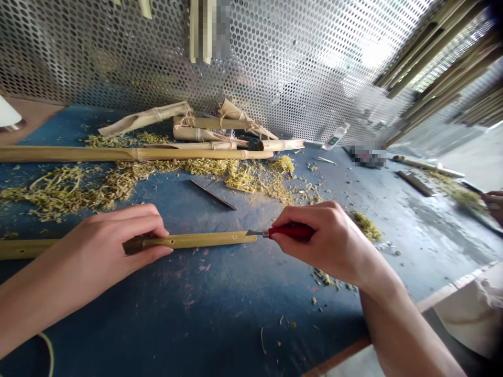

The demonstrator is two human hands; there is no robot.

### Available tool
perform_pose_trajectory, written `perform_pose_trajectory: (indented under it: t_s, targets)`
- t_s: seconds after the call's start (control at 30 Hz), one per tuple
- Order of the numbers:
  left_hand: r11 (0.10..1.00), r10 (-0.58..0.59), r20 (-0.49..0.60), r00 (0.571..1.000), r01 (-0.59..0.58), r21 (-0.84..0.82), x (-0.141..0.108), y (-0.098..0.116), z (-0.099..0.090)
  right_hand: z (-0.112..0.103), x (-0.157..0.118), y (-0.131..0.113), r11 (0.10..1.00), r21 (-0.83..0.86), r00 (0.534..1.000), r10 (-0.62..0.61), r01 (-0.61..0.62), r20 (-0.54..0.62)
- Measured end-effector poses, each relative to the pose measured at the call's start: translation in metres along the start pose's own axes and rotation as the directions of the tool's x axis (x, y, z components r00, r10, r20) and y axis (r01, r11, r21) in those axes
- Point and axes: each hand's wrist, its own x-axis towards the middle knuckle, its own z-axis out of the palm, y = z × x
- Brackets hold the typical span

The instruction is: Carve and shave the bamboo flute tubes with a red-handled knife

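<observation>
Two bare hands: left hand (113,241) curled round a yellow bamboo tube (196,241), right hand (326,241) pinching a red-handled craft knife (293,232), its handle half hidden.

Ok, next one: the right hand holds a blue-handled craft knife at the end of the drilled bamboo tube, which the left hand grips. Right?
No: the head view shows a red handle, not blue. The right hand holds the red-handled craft knife at the end of the drilled bamboo tube, which the left hand grips.
</observation>
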Motion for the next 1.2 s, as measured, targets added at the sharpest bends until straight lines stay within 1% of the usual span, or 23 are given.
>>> perform_pose_trajectory:
  t_s: [0.23, 0.4, 0.63, 0.8, 0.97, 1.1, 1.2]
  targets:
    - [1.000, -0.003, 0.016, 1.000, 0.003, 0.017, 0.0012, 0.0005, 0.0000, 0.0016, 0.0015, -0.0022, 1.000, -0.012, 1.000, 0.025, -0.025, 0.012]
    - [1.000, 0.013, 0.002, 1.000, -0.014, 0.016, 0.0008, -0.0003, 0.0009, 0.0008, 0.0007, -0.0019, 0.999, -0.004, 0.999, 0.034, -0.034, 0.016]
    - [1.000, -0.019, 0.045, 0.999, 0.018, 0.018, -0.0036, -0.0043, 0.0014, 0.0022, -0.0004, -0.0029, 1.000, -0.003, 0.999, 0.028, -0.028, 0.017]
    - [1.000, -0.018, 0.027, 0.999, 0.018, 0.021, -0.0025, -0.0031, 0.0016, 0.0032, -0.0003, -0.0019, 1.000, 0.000, 1.000, 0.026, -0.026, 0.009]
    - [1.000, -0.021, 0.035, 0.999, 0.020, 0.020, -0.0025, -0.0023, 0.0011, 0.0034, -0.0001, -0.0001, 1.000, -0.001, 1.000, 0.017, -0.017, 0.015]
    - [1.000, -0.018, 0.009, 1.000, 0.018, 0.013, 0.0004, 0.0016, -0.0012, 0.0034, 0.0004, -0.0010, 1.000, -0.008, 1.000, 0.018, -0.018, 0.010]
    - [1.000, -0.019, -0.004, 1.000, 0.019, 0.006, 0.0031, 0.0044, -0.0019, 0.0053, 0.0017, -0.0043, 0.999, 0.031, 1.000, -0.011, 0.010, 0.001]
